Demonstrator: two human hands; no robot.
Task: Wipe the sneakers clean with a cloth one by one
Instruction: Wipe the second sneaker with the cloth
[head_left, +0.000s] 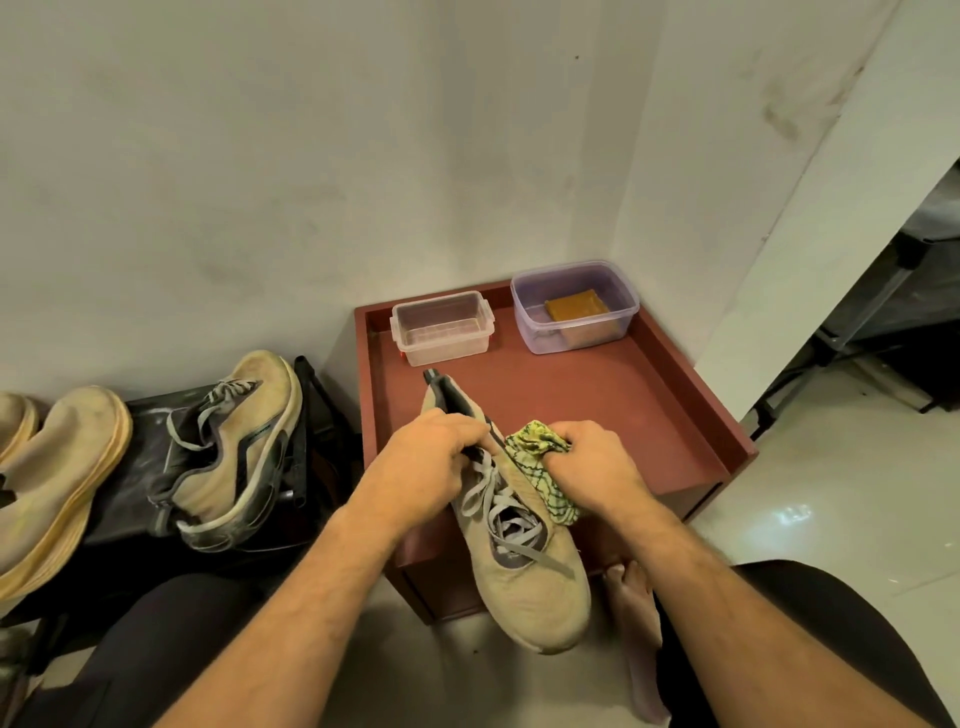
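- My left hand (431, 457) grips the beige sneaker (524, 551) at its collar and holds it over the front edge of the red table (597, 410), toe toward me.
- My right hand (592, 457) clenches the green cloth (535, 462) and presses it on the sneaker's side.
- I judge the wiping of this sneaker is in progress; next I should rub toward the toe.
- The other sneaker (234, 452) waits on the black stand (135, 499) to my left.

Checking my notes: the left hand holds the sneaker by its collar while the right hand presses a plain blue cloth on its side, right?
Not quite. In the head view the cloth gripped by the right hand is yellow-green with dark lines, not plain blue. The left hand holds the sneaker by its collar.
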